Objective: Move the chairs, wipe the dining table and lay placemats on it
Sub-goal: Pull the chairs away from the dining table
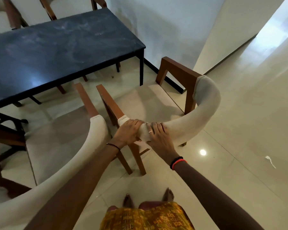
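Observation:
A wooden armchair (204, 100) with a curved cream backrest and cream seat stands on the floor, pulled away from the dark blue dining table (56, 47). My left hand (126, 133) and my right hand (158, 138) both grip the left end of its padded backrest, fingers curled over the top. A second matching chair (60, 146) stands just left of it, its arm nearly touching. The table top looks dusty and streaked and holds nothing. No cloth or placemats are in view.
Two more chairs (12, 15) stand at the table's far side. A white wall (165, 30) runs close behind the table's right end. Glossy tiled floor (239, 146) spreads to the right, with a small white scrap (270, 161) on it. My feet are below the chair.

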